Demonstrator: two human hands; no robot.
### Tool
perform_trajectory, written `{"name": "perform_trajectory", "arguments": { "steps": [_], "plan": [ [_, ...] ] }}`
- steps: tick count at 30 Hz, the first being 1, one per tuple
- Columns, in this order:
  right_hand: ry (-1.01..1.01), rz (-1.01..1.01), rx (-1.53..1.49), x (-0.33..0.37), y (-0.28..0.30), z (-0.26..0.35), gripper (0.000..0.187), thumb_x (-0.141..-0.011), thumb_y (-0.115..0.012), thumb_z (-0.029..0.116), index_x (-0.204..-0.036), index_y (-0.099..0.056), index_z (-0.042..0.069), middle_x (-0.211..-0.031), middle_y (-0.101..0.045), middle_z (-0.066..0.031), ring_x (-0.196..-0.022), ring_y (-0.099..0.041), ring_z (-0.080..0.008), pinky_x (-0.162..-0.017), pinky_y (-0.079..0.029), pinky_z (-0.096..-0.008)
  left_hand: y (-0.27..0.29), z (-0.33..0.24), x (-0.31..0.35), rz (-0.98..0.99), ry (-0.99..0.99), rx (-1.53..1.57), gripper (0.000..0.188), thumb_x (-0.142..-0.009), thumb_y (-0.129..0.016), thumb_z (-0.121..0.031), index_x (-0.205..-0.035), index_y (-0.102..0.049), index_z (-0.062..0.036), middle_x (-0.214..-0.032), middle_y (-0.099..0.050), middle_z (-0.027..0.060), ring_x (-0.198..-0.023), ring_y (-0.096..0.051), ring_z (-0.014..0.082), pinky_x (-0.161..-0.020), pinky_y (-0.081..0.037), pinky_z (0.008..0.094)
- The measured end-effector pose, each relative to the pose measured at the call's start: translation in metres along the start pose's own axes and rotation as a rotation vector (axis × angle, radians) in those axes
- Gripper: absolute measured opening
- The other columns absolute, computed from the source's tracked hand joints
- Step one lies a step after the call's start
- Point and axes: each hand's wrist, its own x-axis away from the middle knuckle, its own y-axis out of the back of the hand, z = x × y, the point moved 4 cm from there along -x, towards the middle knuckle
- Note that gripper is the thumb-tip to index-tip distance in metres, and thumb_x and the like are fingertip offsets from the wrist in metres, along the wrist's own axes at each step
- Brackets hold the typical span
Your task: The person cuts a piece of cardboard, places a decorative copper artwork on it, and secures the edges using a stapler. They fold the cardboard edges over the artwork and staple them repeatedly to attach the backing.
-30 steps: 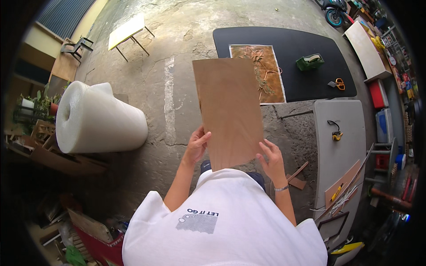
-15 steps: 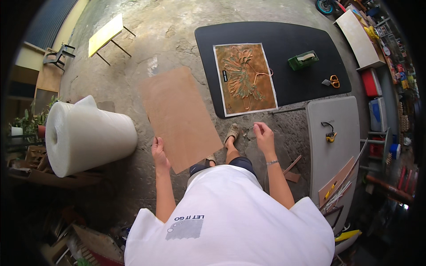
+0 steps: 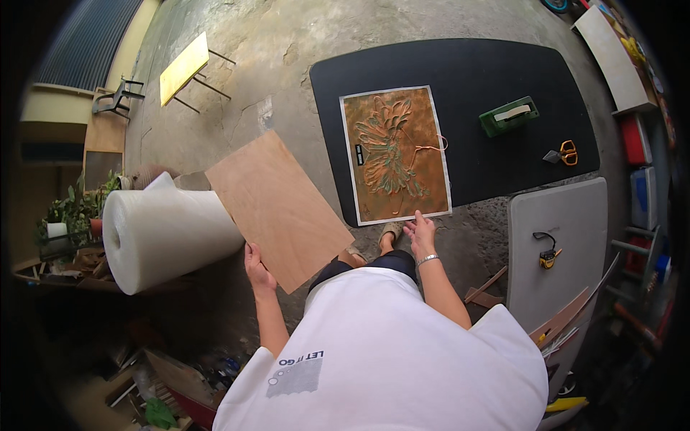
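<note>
My left hand (image 3: 260, 271) grips a thin plywood sheet (image 3: 277, 208) by its near left edge, fingers behind it. The sheet hangs tilted in front of me, left of my legs. My right hand (image 3: 420, 235) is at the near edge of a coppery flower relief picture (image 3: 392, 154). Its fingers are apart and it holds nothing; whether a fingertip touches the picture I cannot tell. This picture has a white border and lies on a black tabletop (image 3: 467, 72). Farther right on it are a green tape dispenser (image 3: 509, 116) and orange-handled scissors (image 3: 564, 153).
A big roll of bubble wrap (image 3: 172, 237) stands on the left. At the right, a grey table (image 3: 575, 223) carries a yellow tape measure (image 3: 548, 258) and wood strips (image 3: 560, 320). A yellow-topped table (image 3: 184, 68) and a dark chair (image 3: 117, 98) stand far left.
My right hand has moved from a loose curl near the black table to the picture's near edge, its fingers parting. The plywood sheet has swung a little leftward in my left hand.
</note>
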Motion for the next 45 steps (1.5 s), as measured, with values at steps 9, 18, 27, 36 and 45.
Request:
{"name": "perform_trajectory", "arguments": {
  "steps": [9,18,27,36,45],
  "plan": [
    [-0.068,0.121,-0.237,-0.002,-0.017,0.005,0.021,-0.094,-0.072,0.025,-0.100,-0.058,0.011,-0.089,-0.062,-0.0041,-0.080,-0.063,-0.0191,-0.069,-0.054,-0.0373,-0.008,0.012,-0.073,0.080,0.051,0.034,0.037,-0.106,-0.050,-0.020,-0.139,-0.048,-0.0030,-0.132,-0.061,0.0098,-0.118,-0.060,0.0230,-0.103,-0.048,0.0381],
    [0.046,-0.007,-0.251,0.035,-0.052,0.008,0.047,-0.096,-0.069,0.034,-0.132,-0.047,0.014,-0.113,-0.063,-0.0077,-0.098,-0.062,-0.0273,-0.086,-0.046,-0.0483,-0.014,0.021,-0.159,0.199,0.214,0.043,0.039,-0.107,-0.049,-0.020,-0.142,-0.045,-0.0033,-0.134,-0.060,0.0100,-0.118,-0.061,0.0231,-0.102,-0.049,0.0381],
    [0.158,0.166,-0.593,0.034,-0.079,0.000,0.040,-0.090,-0.072,0.007,-0.127,-0.058,0.009,-0.124,-0.064,-0.0095,-0.112,-0.063,-0.0281,-0.095,-0.052,-0.0504,-0.004,0.029,-0.224,0.387,0.320,-0.002,0.035,-0.106,-0.050,-0.019,-0.139,-0.047,-0.0054,-0.132,-0.061,0.0078,-0.118,-0.060,0.0205,-0.102,-0.049,0.0363],
    [0.340,0.186,-0.470,0.095,-0.081,0.043,0.038,-0.097,-0.062,0.004,-0.133,-0.052,0.011,-0.119,-0.067,-0.0027,-0.104,-0.067,-0.0190,-0.085,-0.057,-0.0365,-0.038,0.084,-0.207,0.511,0.488,-0.004,0.031,-0.106,-0.048,-0.016,-0.136,-0.046,-0.0089,-0.133,-0.060,0.0059,-0.120,-0.061,0.0205,-0.101,-0.051,0.0359],
    [0.351,0.145,-0.454,0.116,-0.079,0.048,0.046,-0.098,-0.057,0.000,-0.142,-0.047,0.009,-0.136,-0.060,-0.0051,-0.123,-0.059,-0.0210,-0.100,-0.051,-0.0383,-0.093,0.163,-0.152,0.565,0.672,-0.187,0.032,-0.105,-0.050,-0.012,-0.136,-0.043,-0.0094,-0.123,-0.065,0.0096,-0.107,-0.068,0.0223,-0.089,-0.058,0.0388]
  ]
}}
